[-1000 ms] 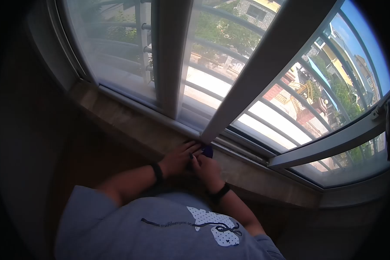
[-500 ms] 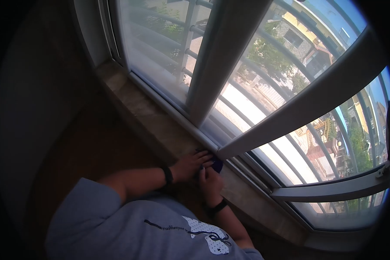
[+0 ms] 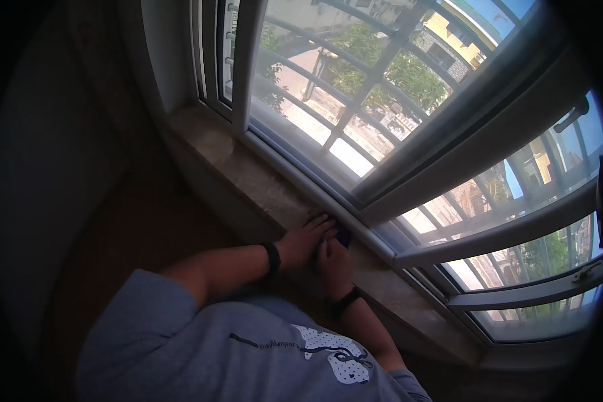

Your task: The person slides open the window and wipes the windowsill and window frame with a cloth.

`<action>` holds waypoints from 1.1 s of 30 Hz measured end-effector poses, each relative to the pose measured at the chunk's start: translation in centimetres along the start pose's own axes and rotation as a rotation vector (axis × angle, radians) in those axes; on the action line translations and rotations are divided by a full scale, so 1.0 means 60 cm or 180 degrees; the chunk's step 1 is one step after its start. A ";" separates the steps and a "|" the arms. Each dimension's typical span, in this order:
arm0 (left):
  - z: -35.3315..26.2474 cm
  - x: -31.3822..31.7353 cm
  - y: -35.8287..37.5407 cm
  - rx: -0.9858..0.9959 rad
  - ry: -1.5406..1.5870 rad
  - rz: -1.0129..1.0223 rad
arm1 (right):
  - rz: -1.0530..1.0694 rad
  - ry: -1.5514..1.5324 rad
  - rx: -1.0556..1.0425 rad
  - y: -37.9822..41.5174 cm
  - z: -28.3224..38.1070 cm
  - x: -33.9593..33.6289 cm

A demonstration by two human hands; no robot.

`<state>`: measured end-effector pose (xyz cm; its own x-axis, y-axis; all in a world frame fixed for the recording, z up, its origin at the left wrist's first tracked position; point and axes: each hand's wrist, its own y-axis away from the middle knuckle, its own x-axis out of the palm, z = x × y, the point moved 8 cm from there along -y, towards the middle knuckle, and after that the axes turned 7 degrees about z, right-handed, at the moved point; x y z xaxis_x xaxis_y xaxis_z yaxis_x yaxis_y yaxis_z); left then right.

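My left hand (image 3: 306, 242) lies on the window sill with its fingers stretched out and pressed over a dark blue, cloth-like item. Close beside it, my right hand (image 3: 335, 263) is closed with the thumb raised, apparently gripping the near part of this dark blue cloth (image 3: 344, 235). Most of the cloth is covered by the hands and shadow. Both hands are right by the bottom rail of the window sash (image 3: 301, 179). Each wrist wears a dark band.
The marble-like sill (image 3: 261, 177) runs diagonally below the sliding window. Metal bars (image 3: 355, 110) stand outside the glass. A further sash (image 3: 529, 295) with a latch is at the right. A dim wall (image 3: 53, 167) and brown floor (image 3: 147, 208) lie to the left.
The glazed sash appears shifted rightward along its track, away from the left frame. Both hands, still together on the cloth, appear slightly further right and up in view.
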<state>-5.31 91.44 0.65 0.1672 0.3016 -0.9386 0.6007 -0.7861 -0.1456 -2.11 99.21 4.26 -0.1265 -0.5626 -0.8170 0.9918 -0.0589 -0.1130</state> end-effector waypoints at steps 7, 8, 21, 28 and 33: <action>0.243 -0.092 0.102 -0.0581 -0.0512 -0.0317 | 0.0117 0.0191 -0.0718 -0.150 0.190 0.162; 0.282 -0.098 0.115 -0.0711 -0.0470 -0.0486 | 0.0179 0.0259 -0.0860 -0.174 0.219 0.185; 0.574 -0.202 0.226 -0.1352 -0.0584 -0.0565 | 0.0671 0.0889 -0.1169 -0.342 0.428 0.380; 0.714 -0.240 0.242 -0.0825 -0.0433 -0.0681 | 0.1274 0.0576 -0.1190 -0.434 0.504 0.453; 0.784 -0.217 0.249 -0.0456 -0.0431 -0.0709 | 0.1440 0.0413 -0.1116 -0.477 0.523 0.494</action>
<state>-35.29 50.40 -4.00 -0.0812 0.3758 -0.9231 0.7167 -0.6216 -0.3161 -33.75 58.36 1.03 0.2854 -0.3614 -0.8876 0.8862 0.4522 0.1008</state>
